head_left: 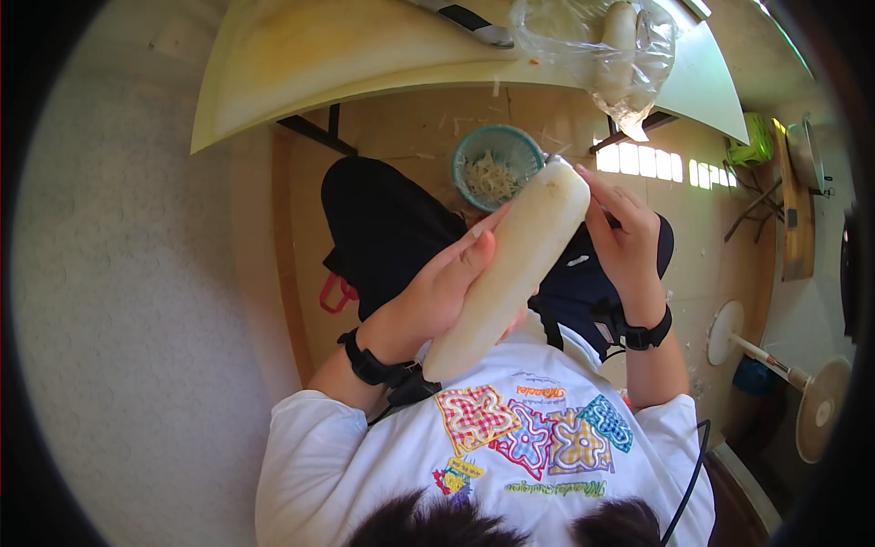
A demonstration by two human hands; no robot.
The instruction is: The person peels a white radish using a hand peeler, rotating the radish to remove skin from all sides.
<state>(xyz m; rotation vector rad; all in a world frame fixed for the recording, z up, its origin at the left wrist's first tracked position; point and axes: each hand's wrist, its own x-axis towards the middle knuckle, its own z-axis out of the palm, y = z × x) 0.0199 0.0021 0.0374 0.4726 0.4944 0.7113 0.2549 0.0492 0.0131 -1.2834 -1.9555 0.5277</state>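
Observation:
A long white daikon radish (510,269) lies slantwise in front of my chest, its near end close to my shirt. My left hand (456,283) is closed round its left side and underside, the thumb on top. At the radish's far end, my right hand (624,228) has its fingers bent in close to the tip. A small metal piece, which looks like the head of a peeler (552,159), shows just past that end; the rest is hidden behind the radish and fingers. Below the far end, a blue-green basket (463,150) holds pale peel strips (492,178).
Across the top stands a table (328,55) with a knife-like tool (469,23) and a clear plastic bag (556,36) holding more radishes (620,55). Peel scraps lie on the tiled floor (401,128). A fan (820,410) stands at right; a wall (137,273) is at left.

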